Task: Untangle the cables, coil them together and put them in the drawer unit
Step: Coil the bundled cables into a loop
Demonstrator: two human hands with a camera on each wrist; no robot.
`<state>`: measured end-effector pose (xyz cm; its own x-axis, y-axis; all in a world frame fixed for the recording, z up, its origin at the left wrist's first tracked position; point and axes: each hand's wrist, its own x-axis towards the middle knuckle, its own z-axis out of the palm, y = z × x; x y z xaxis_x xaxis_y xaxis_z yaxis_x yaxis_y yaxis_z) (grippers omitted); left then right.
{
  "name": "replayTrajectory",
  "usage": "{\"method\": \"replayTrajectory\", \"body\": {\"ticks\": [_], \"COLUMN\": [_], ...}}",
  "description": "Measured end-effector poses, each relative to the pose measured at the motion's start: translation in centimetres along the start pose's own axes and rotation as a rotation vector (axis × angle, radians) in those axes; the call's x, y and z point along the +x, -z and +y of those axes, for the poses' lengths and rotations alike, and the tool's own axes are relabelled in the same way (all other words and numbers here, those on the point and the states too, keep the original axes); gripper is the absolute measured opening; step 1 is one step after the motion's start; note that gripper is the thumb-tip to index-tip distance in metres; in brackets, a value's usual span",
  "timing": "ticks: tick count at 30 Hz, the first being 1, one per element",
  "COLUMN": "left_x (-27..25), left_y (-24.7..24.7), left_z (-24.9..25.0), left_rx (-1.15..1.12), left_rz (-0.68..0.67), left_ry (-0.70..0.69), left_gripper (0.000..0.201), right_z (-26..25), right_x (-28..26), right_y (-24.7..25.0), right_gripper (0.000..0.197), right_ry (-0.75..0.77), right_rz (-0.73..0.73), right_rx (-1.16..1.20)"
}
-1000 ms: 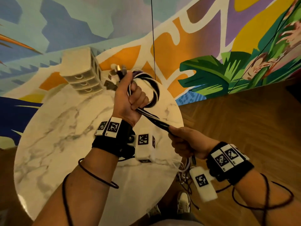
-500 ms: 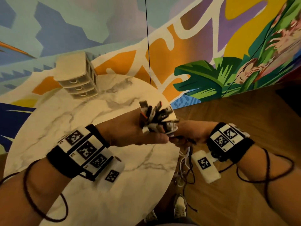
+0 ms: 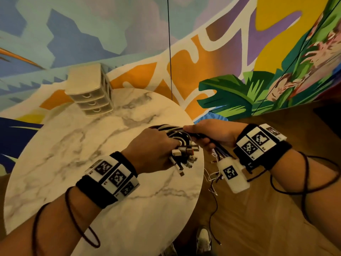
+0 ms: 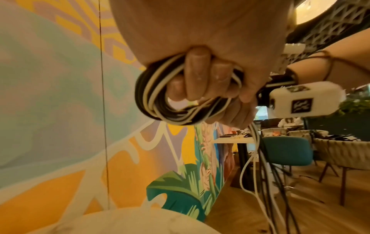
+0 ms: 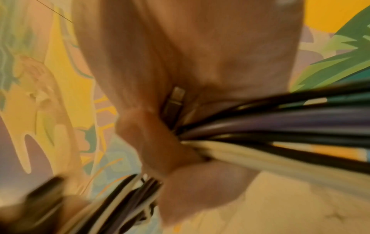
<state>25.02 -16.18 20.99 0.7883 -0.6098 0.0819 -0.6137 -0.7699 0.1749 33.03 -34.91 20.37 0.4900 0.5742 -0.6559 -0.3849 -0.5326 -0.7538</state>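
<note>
So these cables [image 3: 177, 134] are light and floppy, a mix of black and white ones, and the loops want to spring apart the second I ease off. Best place to hold, I reckon, is right across the whole stack of loops, not by the plugs [image 3: 184, 157], which stick out loose and would just slide free. My left hand [image 3: 153, 150] has the coil wrapped round the fingers [image 4: 197, 76], curled tight through the middle of it, so that grip is fully closed on the bundle. My right hand [image 3: 214, 134] is just beside it, fist closed on the same cables where they run off the coil; the uncoiled tails hang down from there toward the floor [image 3: 267, 228]. All of this is held up over the edge of the marble surface [image 3: 92, 145]. The drawer unit [image 3: 90, 91] sits at the far side, well apart, drawers look closed
</note>
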Motion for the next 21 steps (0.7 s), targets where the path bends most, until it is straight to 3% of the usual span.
{"method": "replayTrajectory", "body": {"ticks": [3, 9, 12, 14, 17, 21], "left_x": [0.0, -1.1, -1.1, -1.1, -1.1, -0.9], "left_y": [-0.3, -0.4, -1.0, -1.2, -1.1, -1.4], "left_z": [-0.7, 0.0, -0.9, -1.4, -1.4, -1.8], "left_rx": [0.042, 0.068, 0.100, 0.115, 0.126, 0.170], "left_rz": [0.037, 0.067, 0.028, -0.010, -0.008, 0.015], "left_ry": [0.039, -0.101, -0.115, -0.088, -0.037, 0.024], "left_gripper": [0.036, 0.030, 0.014, 0.015, 0.031, 0.034], "right_z": [-0.4, -0.2, -0.2, -0.5, -0.9, -1.2], "right_x": [0.4, 0.6, 0.8, 0.8, 0.7, 0.4], "right_y": [-0.5, 0.6, 0.4, 0.0, -0.6, -1.5], "right_gripper": [0.043, 0.047, 0.046, 0.047, 0.047, 0.043], "right_ry": [0.067, -0.008, -0.030, -0.040, -0.027, 0.065], "right_rz": [0.028, -0.048, -0.064, -0.067, -0.047, 0.004], "right_rx": [0.034, 0.158, 0.164, 0.156, 0.145, 0.158]}}
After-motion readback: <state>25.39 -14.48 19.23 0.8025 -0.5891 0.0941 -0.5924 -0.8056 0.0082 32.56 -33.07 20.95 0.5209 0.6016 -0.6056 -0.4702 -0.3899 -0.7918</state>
